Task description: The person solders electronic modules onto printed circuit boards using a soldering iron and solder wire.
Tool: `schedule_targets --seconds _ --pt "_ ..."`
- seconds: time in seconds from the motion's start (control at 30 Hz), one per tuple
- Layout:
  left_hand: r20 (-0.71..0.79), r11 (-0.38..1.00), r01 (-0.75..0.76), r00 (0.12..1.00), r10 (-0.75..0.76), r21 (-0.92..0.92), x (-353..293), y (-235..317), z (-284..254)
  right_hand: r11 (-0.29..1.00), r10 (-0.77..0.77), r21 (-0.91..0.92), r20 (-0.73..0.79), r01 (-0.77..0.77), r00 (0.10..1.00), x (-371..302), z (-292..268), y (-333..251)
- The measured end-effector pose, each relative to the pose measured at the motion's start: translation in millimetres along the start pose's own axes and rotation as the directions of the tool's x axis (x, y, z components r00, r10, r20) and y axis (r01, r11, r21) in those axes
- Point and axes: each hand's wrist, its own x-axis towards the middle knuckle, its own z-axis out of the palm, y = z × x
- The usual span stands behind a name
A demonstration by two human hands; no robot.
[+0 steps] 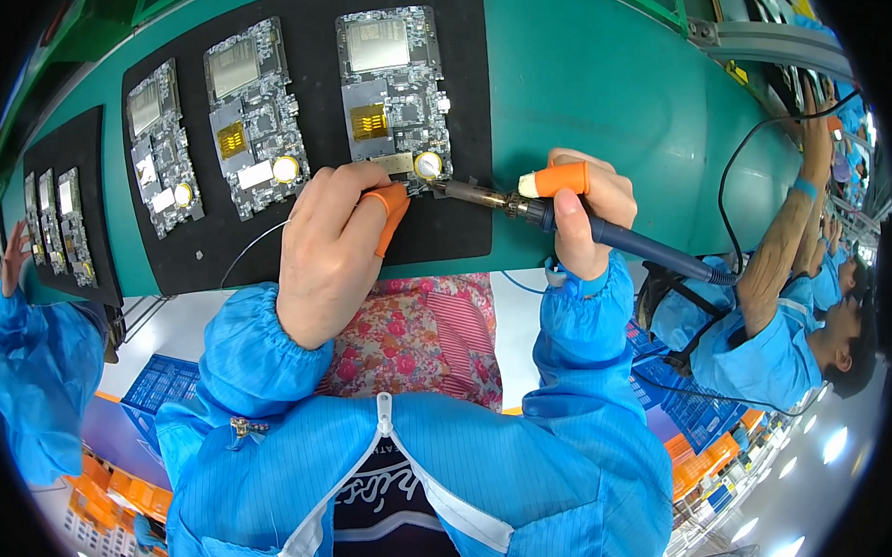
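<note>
A soldering iron in use at a green-topped workbench (609,98), as observed from within the room. On a black rectangular mat (467,93) three long circuit boards lie in a row. The rightmost grey-and-black circuit board (409,96) bears a silver rectangular metal plate (379,43) at its far end, a square patch of amber film (369,122) at mid-length, and a round silver disc with a yellow rim (428,166) at its near end. The right hand (598,210) is closed round a soldering iron with a dark blue handle (653,250); the iron's metal barrel points left, its tip just beside the disc at the board's near edge. Whether the tip touches cannot be told from here. The left hand (327,240) is at the same edge, fingertips drawn together; whether they are clamped on anything cannot be told, the fingers hiding it. The two hands are apart, each with an orange finger cot and a gathered blue sleeve. A thin pale wire (256,244) runs over the mat towards the left hand. Further left lie the middle circuit board (263,125) and the leftmost circuit board (167,171); beyond them, a second black mat (92,148) carries smaller-looking boards. A black cord (726,185) loops from the iron's rear end. A co-worker's bare forearm (783,236) extends at the right; another person's hand (15,256) is raised at the far left
</note>
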Motion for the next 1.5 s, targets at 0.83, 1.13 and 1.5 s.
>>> schedule_targets --seconds 0.83,1.13,1.5 --pt "-0.317 0.750 0.651 0.740 -0.594 0.116 -94.5 -112.7 -105.8 0.959 0.188 0.264 -0.341 -0.097 0.921 -13.1 -11.6 -13.1" --pt "-0.106 0.657 0.516 0.737 -0.668 -0.550 -97.4 -103.5 -99.7 0.978 0.154 0.199 -0.520 -0.056 0.840 -18.8 -26.0 -45.8" --pt "0.083 0.610 0.320 0.919 -0.385 -0.725 7.2 20.9 46.0 0.993 0.119 0.093 -0.698 -0.075 0.706 -43.8 -57.1 -80.8"
